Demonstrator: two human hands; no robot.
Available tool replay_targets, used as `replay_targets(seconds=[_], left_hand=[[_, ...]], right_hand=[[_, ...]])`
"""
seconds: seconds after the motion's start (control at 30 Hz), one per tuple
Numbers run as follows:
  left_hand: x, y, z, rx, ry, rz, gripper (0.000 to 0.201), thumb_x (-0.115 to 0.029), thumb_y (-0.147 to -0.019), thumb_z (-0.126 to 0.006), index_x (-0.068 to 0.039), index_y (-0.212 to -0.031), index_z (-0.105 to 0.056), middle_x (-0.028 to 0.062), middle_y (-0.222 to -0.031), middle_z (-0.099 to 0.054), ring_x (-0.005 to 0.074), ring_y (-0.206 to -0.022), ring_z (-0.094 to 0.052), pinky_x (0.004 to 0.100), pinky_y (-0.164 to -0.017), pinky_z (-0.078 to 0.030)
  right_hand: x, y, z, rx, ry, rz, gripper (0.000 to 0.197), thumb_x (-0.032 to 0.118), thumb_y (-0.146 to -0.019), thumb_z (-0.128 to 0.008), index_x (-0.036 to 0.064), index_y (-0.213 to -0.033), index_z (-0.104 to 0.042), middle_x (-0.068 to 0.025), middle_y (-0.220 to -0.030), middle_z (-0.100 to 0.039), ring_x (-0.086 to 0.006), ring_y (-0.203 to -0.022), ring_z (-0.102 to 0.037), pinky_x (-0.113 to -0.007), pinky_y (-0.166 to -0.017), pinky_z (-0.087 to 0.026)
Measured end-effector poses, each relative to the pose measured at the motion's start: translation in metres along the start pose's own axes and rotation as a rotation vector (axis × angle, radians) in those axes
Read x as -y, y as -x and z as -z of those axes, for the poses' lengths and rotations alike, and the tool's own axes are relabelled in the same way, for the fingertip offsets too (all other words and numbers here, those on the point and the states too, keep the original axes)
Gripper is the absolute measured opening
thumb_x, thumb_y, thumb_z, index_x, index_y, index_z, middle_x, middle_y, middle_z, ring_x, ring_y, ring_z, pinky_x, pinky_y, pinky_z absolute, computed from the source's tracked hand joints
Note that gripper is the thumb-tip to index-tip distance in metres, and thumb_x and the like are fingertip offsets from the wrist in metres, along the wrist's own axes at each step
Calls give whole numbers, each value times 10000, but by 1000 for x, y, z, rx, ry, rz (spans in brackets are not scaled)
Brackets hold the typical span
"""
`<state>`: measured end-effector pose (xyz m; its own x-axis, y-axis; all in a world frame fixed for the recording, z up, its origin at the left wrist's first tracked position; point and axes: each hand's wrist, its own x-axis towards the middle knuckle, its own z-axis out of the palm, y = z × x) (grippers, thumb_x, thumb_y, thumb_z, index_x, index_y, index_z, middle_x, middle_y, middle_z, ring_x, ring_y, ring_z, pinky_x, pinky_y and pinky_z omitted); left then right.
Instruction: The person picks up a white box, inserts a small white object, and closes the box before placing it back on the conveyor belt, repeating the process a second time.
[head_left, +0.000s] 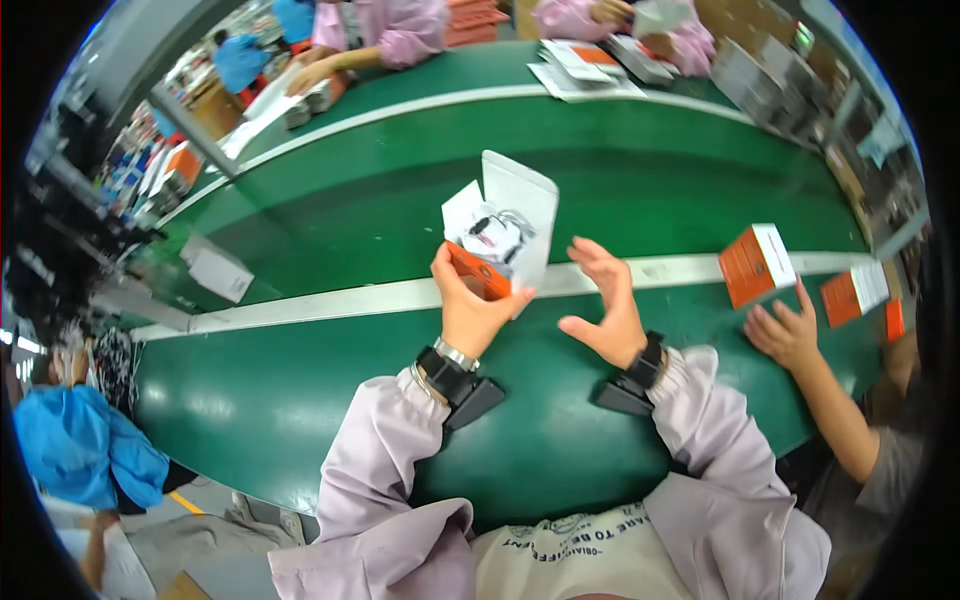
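Note:
My left hand (474, 308) grips a small orange and white carton (524, 200) by its orange side, with the thumb across the near edge. The carton's white flaps stand up and its top is open. Inside lie a coiled grey cable and a small dark and white part, too small to name. To the right of the carton my right hand (612, 312) hovers with thumb and fingers apart, holding nothing. Both hands are above the white strip that edges the green work surface (540, 420).
At right, a co-worker's hand (785, 330) is beside an orange and white box (752, 268); another such box (853, 293) stands farther right. A white box (216, 270) lies at left. Across the green belt (640, 165), people in pink handle papers (585, 70).

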<state>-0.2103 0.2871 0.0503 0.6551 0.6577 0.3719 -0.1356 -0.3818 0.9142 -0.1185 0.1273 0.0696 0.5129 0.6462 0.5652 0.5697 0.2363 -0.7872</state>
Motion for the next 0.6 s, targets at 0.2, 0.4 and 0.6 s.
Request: replay_targets(seconds=[0.2, 0.4, 0.6], left_hand=[[-30, 40, -37, 127, 291, -29, 718, -128, -585, -718, 17, -1111, -253, 156, -1117, -338, 216, -1028, -391, 340, -876, -333], [-38, 16, -43, 139, 362, 25, 554, -30, -639, -650, -22, -1049, -278, 143, -1105, -379, 198, -988, -439, 316, -846, -369], [-46, 23, -50, 1, 296, -137, 445, -1, -641, -635, -31, -1012, -392, 130, -1099, -402, 203, -989, -453, 300, -828, -385]], right_hand=[[-12, 14, 16, -127, -257, -12, 534, 94, -624, -667, 91, -982, -270, -114, -1103, -367, -187, -993, -386, -349, -883, -288], [-7, 18, 22, -73, -200, -14, 515, 58, -633, -625, 89, -997, -263, -120, -1106, -372, -189, -1007, -384, -352, -890, -287], [-1, 15, 22, -132, -80, -3, 422, 45, -669, -588, 47, -1027, -364, -140, -1155, -368, -228, -1069, -374, -365, -920, -268]])
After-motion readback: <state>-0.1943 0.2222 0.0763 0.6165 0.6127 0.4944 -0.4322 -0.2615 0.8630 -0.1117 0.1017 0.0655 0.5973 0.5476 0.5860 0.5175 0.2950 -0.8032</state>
